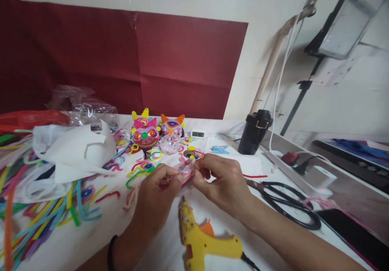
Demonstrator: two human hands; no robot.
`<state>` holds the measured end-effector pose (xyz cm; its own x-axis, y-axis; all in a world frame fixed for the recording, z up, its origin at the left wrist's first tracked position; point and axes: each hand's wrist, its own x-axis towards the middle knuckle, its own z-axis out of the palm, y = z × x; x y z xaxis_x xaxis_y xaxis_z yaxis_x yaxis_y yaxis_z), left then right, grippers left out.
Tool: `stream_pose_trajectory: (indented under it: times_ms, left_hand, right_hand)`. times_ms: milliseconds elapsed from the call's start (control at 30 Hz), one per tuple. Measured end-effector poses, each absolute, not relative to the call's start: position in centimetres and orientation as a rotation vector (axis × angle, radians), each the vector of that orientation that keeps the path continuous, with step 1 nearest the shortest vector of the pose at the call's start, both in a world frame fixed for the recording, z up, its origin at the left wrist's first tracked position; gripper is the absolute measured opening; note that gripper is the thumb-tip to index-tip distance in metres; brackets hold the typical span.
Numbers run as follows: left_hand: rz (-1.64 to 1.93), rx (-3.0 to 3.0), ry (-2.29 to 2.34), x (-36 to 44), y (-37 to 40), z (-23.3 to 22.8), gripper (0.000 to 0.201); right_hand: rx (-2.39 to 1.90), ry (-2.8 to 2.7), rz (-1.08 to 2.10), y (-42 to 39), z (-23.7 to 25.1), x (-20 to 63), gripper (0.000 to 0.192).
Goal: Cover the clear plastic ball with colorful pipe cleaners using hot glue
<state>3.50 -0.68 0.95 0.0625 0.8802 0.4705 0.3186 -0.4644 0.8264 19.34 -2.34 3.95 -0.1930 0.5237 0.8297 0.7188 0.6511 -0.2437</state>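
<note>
Two hands, left hand and right hand, both pinched shut on one pink craft piece; yellow glue gun just below, black scissors right.

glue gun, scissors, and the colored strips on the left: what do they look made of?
Glue gun: yellow moulded plastic by its smooth, even shell. Scissors: black plastic-looking handles; blades probably metal, though blurred. Colored strips: thin, bendy, likely pipe cleaners or foam; texture too blurred to tell.

The small pink piece pinched between the left hand and right hand is blurred and mostly covered by fingers. The picture's bottom edge cuts off the glue gun, and the right edge cuts off the phone at the desk's near right corner.
</note>
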Motion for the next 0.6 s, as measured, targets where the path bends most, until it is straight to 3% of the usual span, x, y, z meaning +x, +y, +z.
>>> stream_pose_trajectory:
  times_ms: [600]
  left_hand:
    - [1.32, 1.608, 1.089, 3.84, -0.3, 0.77, 0.019]
  right_hand:
    - [-0.932, -2.009, -0.077, -2.16, 4.23, 20.2, 0.01]
